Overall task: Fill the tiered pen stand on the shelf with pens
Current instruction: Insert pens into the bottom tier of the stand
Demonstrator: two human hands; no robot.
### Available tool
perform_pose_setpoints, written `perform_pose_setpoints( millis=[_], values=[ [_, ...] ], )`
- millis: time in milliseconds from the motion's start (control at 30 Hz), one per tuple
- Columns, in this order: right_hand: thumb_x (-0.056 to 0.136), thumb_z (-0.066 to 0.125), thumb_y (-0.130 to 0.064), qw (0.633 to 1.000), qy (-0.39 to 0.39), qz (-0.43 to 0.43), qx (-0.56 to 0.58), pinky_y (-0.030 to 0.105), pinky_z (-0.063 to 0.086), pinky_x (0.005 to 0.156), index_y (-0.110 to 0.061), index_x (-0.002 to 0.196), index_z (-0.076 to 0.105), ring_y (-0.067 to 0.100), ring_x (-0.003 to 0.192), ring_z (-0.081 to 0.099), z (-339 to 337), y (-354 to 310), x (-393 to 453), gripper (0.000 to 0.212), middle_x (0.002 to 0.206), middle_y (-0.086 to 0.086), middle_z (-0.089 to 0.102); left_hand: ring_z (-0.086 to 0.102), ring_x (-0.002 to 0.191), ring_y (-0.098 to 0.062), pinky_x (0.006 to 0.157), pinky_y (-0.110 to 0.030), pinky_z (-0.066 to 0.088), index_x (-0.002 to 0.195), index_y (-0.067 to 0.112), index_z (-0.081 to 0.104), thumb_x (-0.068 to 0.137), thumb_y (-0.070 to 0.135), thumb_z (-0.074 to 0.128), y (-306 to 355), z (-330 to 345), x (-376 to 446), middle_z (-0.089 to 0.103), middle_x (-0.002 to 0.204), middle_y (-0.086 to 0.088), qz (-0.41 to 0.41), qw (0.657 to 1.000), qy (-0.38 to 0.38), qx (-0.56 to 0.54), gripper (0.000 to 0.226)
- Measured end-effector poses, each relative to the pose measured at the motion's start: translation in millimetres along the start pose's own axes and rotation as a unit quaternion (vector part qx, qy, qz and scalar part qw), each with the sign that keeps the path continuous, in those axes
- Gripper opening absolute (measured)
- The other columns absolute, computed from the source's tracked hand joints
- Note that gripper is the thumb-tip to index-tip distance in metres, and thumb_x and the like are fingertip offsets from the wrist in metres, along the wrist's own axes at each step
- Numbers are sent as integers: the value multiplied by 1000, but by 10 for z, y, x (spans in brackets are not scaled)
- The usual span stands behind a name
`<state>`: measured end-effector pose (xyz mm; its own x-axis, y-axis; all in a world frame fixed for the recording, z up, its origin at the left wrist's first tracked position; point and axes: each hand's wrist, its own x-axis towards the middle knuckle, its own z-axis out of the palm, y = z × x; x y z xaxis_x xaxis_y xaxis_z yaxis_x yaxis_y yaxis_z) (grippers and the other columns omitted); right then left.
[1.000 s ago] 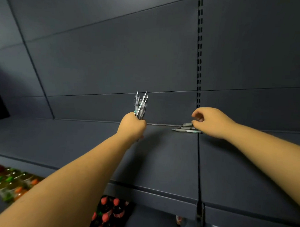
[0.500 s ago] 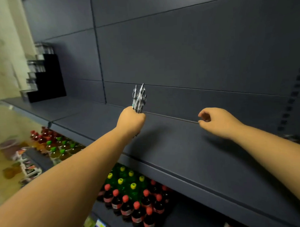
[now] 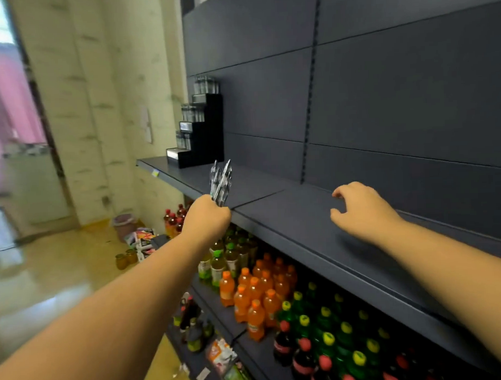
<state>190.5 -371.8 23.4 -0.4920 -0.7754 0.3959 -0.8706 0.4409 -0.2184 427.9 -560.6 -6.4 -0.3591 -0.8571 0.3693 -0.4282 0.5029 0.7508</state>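
A black tiered pen stand (image 3: 204, 131) sits at the far left end of the dark shelf (image 3: 301, 225), with pens standing in its upper tiers. My left hand (image 3: 206, 219) is closed around a bunch of clear pens (image 3: 221, 182) that point upward, well short of the stand. My right hand (image 3: 361, 211) hovers over the shelf to the right, fingers curled loosely and apart, holding nothing.
Below the shelf stand rows of soda bottles (image 3: 256, 297) in orange, green and red. A pale wall and a tiled floor (image 3: 48, 282) lie to the left, with a small bin (image 3: 124, 225) and packets on the floor.
The view has swung left, bringing the pen stand into sight. My right hand has left the loose pens on the shelf, which are out of view. The left hand still holds its bunch.
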Motion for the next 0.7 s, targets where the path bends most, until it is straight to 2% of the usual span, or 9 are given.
perform_pose_setpoints(
  millis=[133, 267, 467, 567, 700],
  values=[
    [96, 60, -33, 999, -9, -50, 19, 38, 48, 96, -16, 130, 58, 25, 123, 53, 392, -613, 442, 38, 133, 3, 54, 34, 52, -22, 52, -34, 28, 61, 13, 36, 77, 8, 52, -475, -257, 326, 35, 53, -7, -45, 998, 34, 5, 23],
    [96, 61, -32, 994, -21, -100, 39, 38, 49, 93, -16, 124, 59, 24, 118, 54, 774, -1096, 967, 32, 127, 1, 56, 33, 50, -22, 52, -35, 29, 59, 15, 33, 76, 9, 51, -865, -339, 657, 34, 52, -7, -54, 998, 46, 4, 25],
    [95, 60, -36, 990, -12, -134, 33, 41, 47, 96, -18, 127, 57, 25, 115, 56, 1253, -1661, 1895, 37, 126, 1, 56, 33, 48, -21, 48, -29, 26, 60, 14, 34, 81, 5, 52, -1268, -475, 1394, 34, 53, -5, -69, 995, 66, 9, 29],
    [94, 59, -38, 991, -15, -130, 22, 43, 41, 98, -19, 129, 57, 28, 116, 55, 1507, -1977, 2416, 40, 127, 4, 56, 36, 52, -21, 52, -33, 29, 62, 15, 35, 78, 9, 51, -1499, -583, 1880, 40, 57, -9, -79, 994, 69, 16, 23],
    [94, 60, -35, 986, -23, -157, 54, 42, 45, 97, -17, 130, 56, 28, 119, 52, 1860, -2405, 3010, 40, 129, 5, 54, 39, 50, -21, 49, -34, 34, 67, 13, 43, 78, 11, 52, -1813, -767, 2399, 42, 59, -11, -83, 993, 61, 59, 14]
  ],
)
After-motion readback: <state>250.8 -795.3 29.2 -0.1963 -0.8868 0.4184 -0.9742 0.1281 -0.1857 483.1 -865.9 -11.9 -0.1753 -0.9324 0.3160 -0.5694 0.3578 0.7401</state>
